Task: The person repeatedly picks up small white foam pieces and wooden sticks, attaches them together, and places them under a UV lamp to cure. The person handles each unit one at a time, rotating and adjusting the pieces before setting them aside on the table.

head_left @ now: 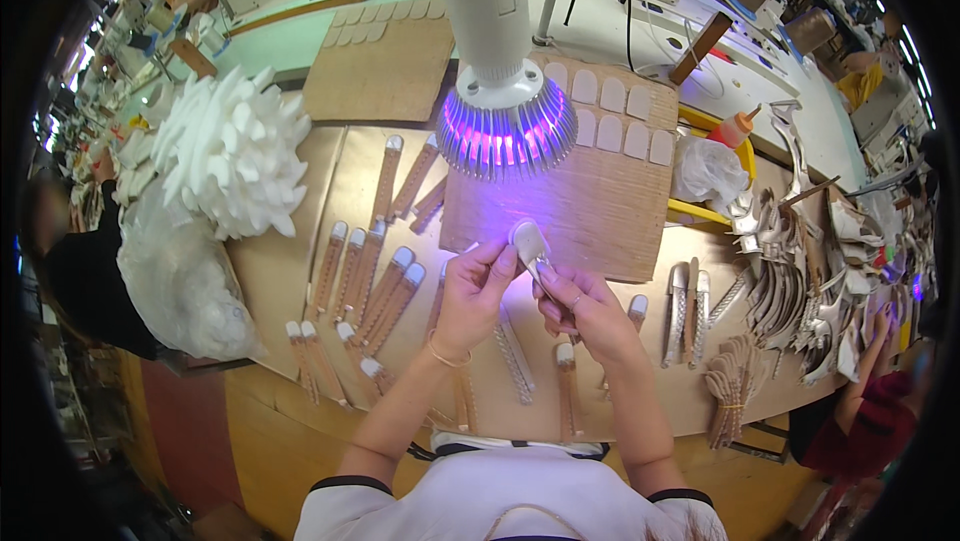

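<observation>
Below the glowing purple lamp (507, 131), I hold up a pale, round-ended strap (528, 238) in front of my body. My left hand (478, 291) pinches its rounded tip between thumb and finger. On the strap's lower part, the fingers of my right hand (585, 309) are closed, hiding much of it. A brown board (575, 206) lies just beyond my hands, with rows of pale rounded tabs (611, 95) along its far side. Several brown stitched straps with whitish tips (350, 266) are spread across the table to the left of my hands.
White foam pieces (235, 146) in a plastic bag bulge at the left. A second board with tabs (375, 71) lies behind. At right are a yellow tray (695, 213), an orange-tipped bottle (735, 129) and piled strips (780, 276). People sit on both sides.
</observation>
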`<state>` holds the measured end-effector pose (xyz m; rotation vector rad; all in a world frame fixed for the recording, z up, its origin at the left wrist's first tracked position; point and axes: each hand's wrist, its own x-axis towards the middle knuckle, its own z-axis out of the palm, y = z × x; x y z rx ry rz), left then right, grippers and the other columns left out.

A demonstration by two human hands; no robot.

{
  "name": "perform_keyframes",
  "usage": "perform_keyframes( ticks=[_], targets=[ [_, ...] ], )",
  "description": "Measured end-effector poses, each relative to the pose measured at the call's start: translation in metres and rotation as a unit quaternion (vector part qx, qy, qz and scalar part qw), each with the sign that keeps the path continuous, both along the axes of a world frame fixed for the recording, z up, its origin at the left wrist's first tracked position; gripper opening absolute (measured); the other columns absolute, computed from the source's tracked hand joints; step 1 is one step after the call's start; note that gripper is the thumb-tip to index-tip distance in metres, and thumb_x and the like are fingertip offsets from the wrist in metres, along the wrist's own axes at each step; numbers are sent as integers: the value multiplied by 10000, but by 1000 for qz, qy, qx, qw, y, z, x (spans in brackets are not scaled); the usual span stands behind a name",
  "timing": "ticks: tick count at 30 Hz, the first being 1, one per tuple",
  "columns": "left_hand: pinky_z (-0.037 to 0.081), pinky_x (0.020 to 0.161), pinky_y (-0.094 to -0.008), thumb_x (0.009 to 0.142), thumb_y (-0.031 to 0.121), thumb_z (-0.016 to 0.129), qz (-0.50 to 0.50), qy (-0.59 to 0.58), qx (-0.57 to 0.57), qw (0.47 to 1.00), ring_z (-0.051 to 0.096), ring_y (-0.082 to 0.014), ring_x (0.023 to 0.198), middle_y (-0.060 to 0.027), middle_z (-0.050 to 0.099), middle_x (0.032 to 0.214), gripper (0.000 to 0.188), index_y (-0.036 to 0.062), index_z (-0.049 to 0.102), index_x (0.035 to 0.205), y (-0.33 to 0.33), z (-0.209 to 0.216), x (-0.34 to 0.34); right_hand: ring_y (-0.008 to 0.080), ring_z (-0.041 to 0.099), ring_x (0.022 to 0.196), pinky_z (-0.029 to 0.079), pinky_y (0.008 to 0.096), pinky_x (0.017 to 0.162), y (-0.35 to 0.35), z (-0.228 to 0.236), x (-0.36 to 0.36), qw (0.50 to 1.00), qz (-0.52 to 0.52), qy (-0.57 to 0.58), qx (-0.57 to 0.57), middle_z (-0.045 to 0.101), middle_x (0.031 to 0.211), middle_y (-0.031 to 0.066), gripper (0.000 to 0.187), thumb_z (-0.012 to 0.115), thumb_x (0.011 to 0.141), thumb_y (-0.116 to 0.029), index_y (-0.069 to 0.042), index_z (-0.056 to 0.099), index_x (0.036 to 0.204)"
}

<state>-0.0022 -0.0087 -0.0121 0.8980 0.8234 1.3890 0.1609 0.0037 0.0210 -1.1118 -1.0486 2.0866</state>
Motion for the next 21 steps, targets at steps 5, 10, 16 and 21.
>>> perform_keyframes(
  ticks=[5, 10, 16, 21],
  targets=[
    [479, 889, -259, 984, 98, 528, 55, 83, 0, 995, 612, -123, 997, -107, 674, 1079, 298, -60, 581, 1232, -2, 0, -4, 47, 347, 471, 355, 224, 479, 1, 6, -5, 996, 3, 60, -61, 432, 578, -47, 313, 525, 982, -348, -76, 576, 836],
    [489, 861, -260, 971, 43, 524, 109, 229, 50, 966, 611, -131, 991, -119, 663, 1087, 298, -73, 565, 1242, -5, 4, -9, 53, 366, 462, 340, 221, 450, 0, 6, -6, 992, 9, 94, -89, 429, 564, -51, 357, 523, 985, -368, -62, 598, 816],
    [519, 916, -336, 964, 24, 509, 76, 174, 38, 981, 624, -209, 1053, -191, 624, 1182, 323, -106, 523, 1260, -4, 6, -14, 59, 415, 528, 352, 245, 488, -6, 0, -21, 981, -58, -102, 153, 501, 583, -4, 339, 532, 985, -282, -28, 615, 778],
    [509, 947, -330, 964, 24, 516, 60, 116, 9, 991, 617, -187, 1049, -146, 635, 1149, 356, -93, 497, 1300, -4, 10, -15, 97, 436, 537, 365, 290, 499, -6, 5, -22, 947, -76, -195, 243, 515, 575, 36, 324, 549, 969, -258, 16, 626, 814]
  ],
)
